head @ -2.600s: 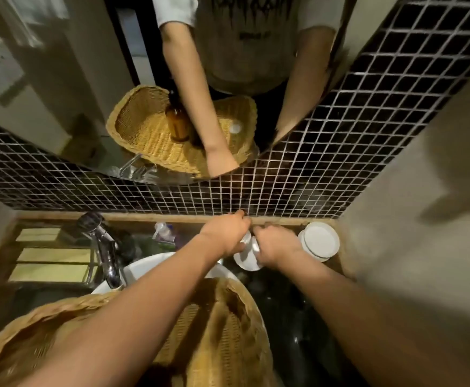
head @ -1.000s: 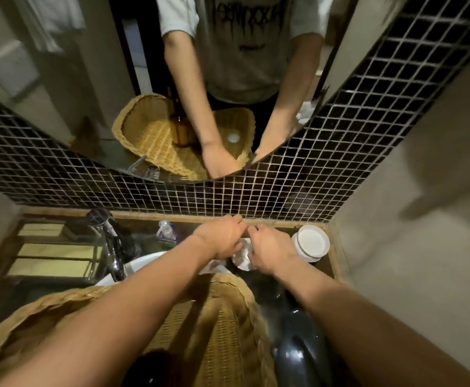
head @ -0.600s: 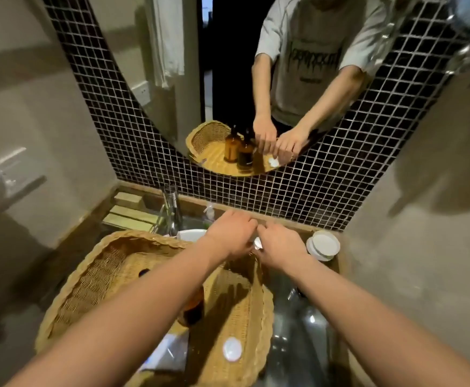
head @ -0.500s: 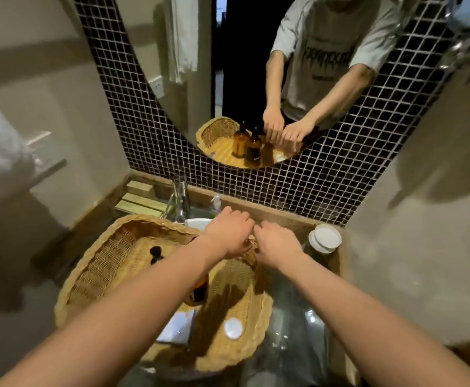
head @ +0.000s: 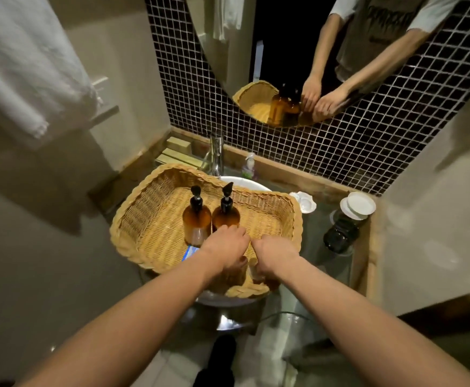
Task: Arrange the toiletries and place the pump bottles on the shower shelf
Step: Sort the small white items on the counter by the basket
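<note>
Two amber pump bottles with black pumps stand upright side by side in a wicker basket (head: pixel 144 216) that rests over the sink: one on the left (head: pixel 196 219), one on the right (head: pixel 226 213). My left hand (head: pixel 226 247) is inside the basket just in front of the right bottle, knuckles up, fingers pointing down. Close beside it, my right hand (head: pixel 275 255) reaches down at the basket's near right corner. Both sets of fingers are hidden, so I cannot tell if either holds anything. A blue and white flat packet (head: pixel 190 252) lies on the basket floor by my left wrist.
A small white dish (head: pixel 304 202) sits on the glass counter behind the basket. White lids (head: pixel 359 205) top a dark jar (head: pixel 339 233) at the right. A tap (head: pixel 217 155) and small soap pump (head: pixel 249 166) stand at the back. A towel (head: pixel 24 65) hangs left.
Both hands have drawn back from the white dish at the counter's back into the basket's near right corner. The view has pulled back, so both pump bottles now show.
</note>
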`<state>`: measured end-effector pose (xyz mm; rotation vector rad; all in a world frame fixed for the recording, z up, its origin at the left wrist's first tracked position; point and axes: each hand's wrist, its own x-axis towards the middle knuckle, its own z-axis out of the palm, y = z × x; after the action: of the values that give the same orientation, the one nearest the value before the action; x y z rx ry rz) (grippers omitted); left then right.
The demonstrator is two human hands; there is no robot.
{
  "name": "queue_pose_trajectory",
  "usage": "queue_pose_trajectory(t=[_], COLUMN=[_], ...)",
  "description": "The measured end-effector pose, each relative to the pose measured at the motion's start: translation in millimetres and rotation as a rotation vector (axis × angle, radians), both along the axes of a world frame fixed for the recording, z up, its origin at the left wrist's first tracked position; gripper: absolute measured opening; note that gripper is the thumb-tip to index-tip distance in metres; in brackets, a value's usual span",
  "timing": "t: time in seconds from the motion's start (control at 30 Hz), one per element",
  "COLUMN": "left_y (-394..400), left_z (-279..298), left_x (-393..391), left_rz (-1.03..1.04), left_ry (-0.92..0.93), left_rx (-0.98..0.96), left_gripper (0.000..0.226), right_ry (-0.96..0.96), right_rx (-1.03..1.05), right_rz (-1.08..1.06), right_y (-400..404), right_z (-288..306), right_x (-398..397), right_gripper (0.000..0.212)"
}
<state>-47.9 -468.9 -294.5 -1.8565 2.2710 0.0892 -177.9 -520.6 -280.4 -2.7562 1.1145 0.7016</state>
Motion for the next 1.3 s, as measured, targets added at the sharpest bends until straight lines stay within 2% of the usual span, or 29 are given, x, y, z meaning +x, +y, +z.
queue_pose_trajectory(t=[0.07, 0.23, 0.63, 0.8, 1.0, 1.1, 1.3], left_y=[9.8, 21.6, 14.0, -5.9, -59.3, -93.4, -162.5], left_z=[-13.0, -29.0, -36.2, -17.5, 31.5, 55.5, 73.7], left_x=[2.4, 3.1, 10.1, 3.0, -10.8, -21.2, -32.8], left_rz=[0.031, 0.105, 0.071, 0.073, 0.066, 0.076, -0.003], left_ry=[0.033, 0.111, 0.153, 0.249, 0.320, 0.365, 0.278], left_rx=[0.038, 0.077, 0.065, 0.041, -0.063, -0.121, -0.127], left_gripper=[0.041, 0.037, 0.036, 0.039, 0.046, 0.045, 0.041], right_ry=[0.024, 0.122, 0.132, 0.031, -0.192, -0.305, -0.336], right_rx=[0.045, 0.153, 0.118, 0.074, -0.055, -0.142, -0.172], right_rz=[0.003, -0.041, -0.026, -0.031, -0.124, -0.208, -0.350], right_y=[2.8, -0.3, -9.8, -28.2, -67.4, -89.7, -138.9], right_z=[-14.5, -31.8, -60.3, -30.8, 21.5, 42.1, 59.7], right_x=[3.8, 19.0, 29.5, 16.3, -10.1, -26.8, -55.3], right_gripper=[0.039, 0.040, 0.040, 0.038, 0.045, 0.036, 0.039])
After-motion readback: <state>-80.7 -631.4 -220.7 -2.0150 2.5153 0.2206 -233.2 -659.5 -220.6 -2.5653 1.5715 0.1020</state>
